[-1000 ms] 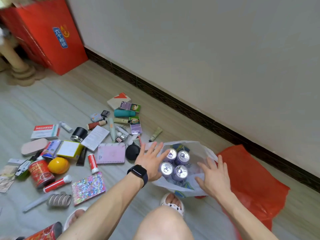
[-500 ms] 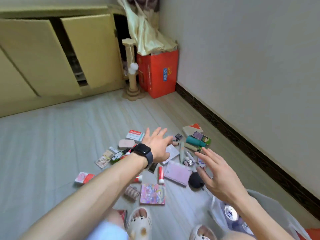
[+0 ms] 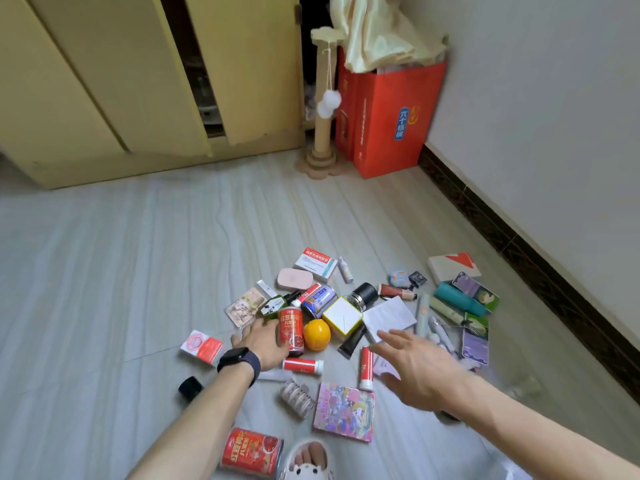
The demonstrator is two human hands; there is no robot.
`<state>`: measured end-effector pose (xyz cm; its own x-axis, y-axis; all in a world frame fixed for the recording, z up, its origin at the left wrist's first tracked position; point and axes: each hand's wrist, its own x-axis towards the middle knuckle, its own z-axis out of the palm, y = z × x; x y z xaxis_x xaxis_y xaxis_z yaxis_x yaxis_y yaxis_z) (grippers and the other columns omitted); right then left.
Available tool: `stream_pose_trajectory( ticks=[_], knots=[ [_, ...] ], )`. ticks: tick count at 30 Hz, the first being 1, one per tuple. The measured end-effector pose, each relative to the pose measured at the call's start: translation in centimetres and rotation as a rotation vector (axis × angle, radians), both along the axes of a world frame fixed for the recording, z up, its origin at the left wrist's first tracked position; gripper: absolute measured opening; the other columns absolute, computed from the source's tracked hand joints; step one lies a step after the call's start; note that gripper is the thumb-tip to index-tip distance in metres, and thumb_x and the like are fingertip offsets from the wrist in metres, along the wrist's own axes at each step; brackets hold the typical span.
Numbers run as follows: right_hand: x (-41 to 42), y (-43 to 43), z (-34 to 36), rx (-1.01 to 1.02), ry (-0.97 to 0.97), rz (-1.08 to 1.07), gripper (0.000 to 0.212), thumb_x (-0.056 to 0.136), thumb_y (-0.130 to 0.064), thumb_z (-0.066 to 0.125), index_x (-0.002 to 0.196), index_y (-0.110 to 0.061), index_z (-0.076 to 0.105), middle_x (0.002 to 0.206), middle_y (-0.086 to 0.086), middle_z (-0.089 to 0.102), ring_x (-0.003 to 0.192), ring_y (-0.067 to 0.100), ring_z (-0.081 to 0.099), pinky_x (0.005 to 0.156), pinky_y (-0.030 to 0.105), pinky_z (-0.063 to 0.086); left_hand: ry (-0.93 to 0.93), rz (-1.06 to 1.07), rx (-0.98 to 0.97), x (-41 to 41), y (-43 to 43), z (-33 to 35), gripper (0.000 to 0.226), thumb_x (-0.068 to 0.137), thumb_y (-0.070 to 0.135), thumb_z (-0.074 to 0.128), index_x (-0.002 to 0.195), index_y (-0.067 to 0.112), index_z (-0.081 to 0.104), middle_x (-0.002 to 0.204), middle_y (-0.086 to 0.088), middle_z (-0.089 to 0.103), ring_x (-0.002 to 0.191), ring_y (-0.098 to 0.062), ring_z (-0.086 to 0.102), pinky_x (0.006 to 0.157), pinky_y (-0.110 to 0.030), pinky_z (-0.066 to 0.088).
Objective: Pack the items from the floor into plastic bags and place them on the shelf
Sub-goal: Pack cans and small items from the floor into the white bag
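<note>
Nearer than the upright red can (image 3: 291, 330), a glossy tin (image 3: 251, 452) lies sideways; right of the can your right hand (image 3: 417, 373) hovers, fingers spread, empty; your left hand (image 3: 262, 345) curls round the can; a smooth orange sphere (image 3: 317, 335) sits just right of it.

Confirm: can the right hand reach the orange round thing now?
Probably yes: the right hand hovers open nearby and nothing covers the orange round thing; the left hand at the upright red can crowds its far side.
</note>
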<state>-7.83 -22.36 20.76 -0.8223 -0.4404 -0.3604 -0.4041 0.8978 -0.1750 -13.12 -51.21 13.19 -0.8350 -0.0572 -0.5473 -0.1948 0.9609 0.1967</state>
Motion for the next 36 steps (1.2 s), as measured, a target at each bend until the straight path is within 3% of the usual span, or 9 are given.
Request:
stream_pose_trajectory(
  ticks=[5,9,11,14,17,22,29,32,36],
  knots=[
    [-4.7,-2.2,-10.0,-0.028,-0.137,-0.025,0.058,0.095,-0.036,0.046,0.151,-0.029,0.032,0.163,0.005,0.022,0.148,0.024,0.024,0.117,0.034,0.028,-0.004,0.109,0.073,-1.5,0.9,-8.1,0.079,0.085,0.056,0.054,0.152,0.033,0.019,0.157,-0.004,0.026,0.136,-0.032,0.038,0.11,-0.047,0.032],
    [-8.7,-3.8,-16.4,-0.077,-0.104,-0.121,0.068,0.093,-0.042,0.054,0.152,-0.022,0.028,0.163,0.014,0.017,0.148,0.032,0.022,0.118,0.039,0.027,0.063,0.264,0.191,-3.9,1.8,-11.4,0.075,0.092,0.045,0.053,0.153,0.032,0.012,0.148,-0.013,0.038,0.126,-0.037,0.048,0.101,-0.044,0.041],
    [-10.2,-4.8,-18.5,-0.116,-0.079,-0.214,0.075,0.089,-0.044,0.059,0.152,-0.018,0.028,0.159,0.016,0.024,0.144,0.035,0.027,0.113,0.044,0.035,0.085,0.334,0.237,-5.1,2.2,-12.3,0.081,0.088,0.044,0.06,0.153,0.032,0.013,0.136,-0.018,0.047,0.119,-0.039,0.053,0.097,-0.043,0.045],
    [-11.4,-5.8,-20.4,-0.138,0.009,-0.362,0.08,0.08,-0.046,0.069,0.146,-0.013,0.037,0.143,0.015,0.041,0.124,0.039,0.044,0.091,0.048,0.05,0.086,0.433,0.284,-6.3,2.3,-13.0,0.089,0.077,0.045,0.072,0.149,0.03,0.022,0.124,-0.017,0.054,0.109,-0.037,0.057,0.092,-0.041,0.048],
    [-11.3,-5.9,-21.1,-0.19,-0.012,-0.519,0.083,0.08,-0.051,0.067,0.149,-0.021,0.031,0.137,0.013,0.044,0.118,0.037,0.046,0.088,0.046,0.048,0.089,0.473,0.308,-6.5,2.4,-12.7,0.078,0.071,0.04,0.078,0.135,0.027,0.034,0.116,-0.014,0.056,0.098,-0.034,0.059,0.082,-0.035,0.048],
    [-11.9,-3.6,-17.6,-0.449,-0.137,-0.747,0.094,0.065,-0.062,0.07,0.141,-0.021,0.033,0.128,0.009,0.054,0.113,0.031,0.054,0.083,0.038,0.045,0.101,0.43,0.302,-4.6,1.9,-11.5,0.076,0.071,0.033,0.078,0.131,0.031,0.032,0.122,-0.013,0.048,0.102,-0.036,0.058,0.088,-0.037,0.049],
    [-8.6,3.5,-6.3,-0.601,-0.269,-0.755,0.086,0.059,-0.042,0.084,0.124,-0.027,0.029,0.115,0.005,0.057,0.088,0.019,0.059,0.073,0.036,0.05,0.202,0.31,0.308,-1.8,3.0,-4.9,0.072,0.066,0.023,0.079,0.128,0.032,0.045,0.121,-0.004,0.038,0.102,-0.035,0.059,0.088,-0.032,0.045],
    [-3.5,5.9,-2.2,-0.918,-0.361,-1.019,0.085,0.053,-0.043,0.086,0.12,-0.02,0.039,0.109,0.007,0.063,0.083,0.016,0.059,0.068,0.031,0.044,0.218,0.156,0.34,-1.3,5.1,-0.4,0.071,0.062,0.021,0.081,0.125,0.035,0.049,0.117,0.002,0.036,0.099,-0.029,0.059,0.082,-0.028,0.044],
    [5.3,8.4,-0.2,-1.382,-0.333,-1.385,0.086,0.045,-0.043,0.083,0.118,-0.009,0.052,0.096,0.005,0.074,0.085,0.022,0.062,0.071,0.032,0.045,0.276,-0.163,0.361,-0.2,9.2,5.7,0.071,0.062,0.023,0.078,0.125,0.037,0.049,0.114,0.002,0.038,0.093,-0.025,0.056,0.074,-0.028,0.043]
  ],
)
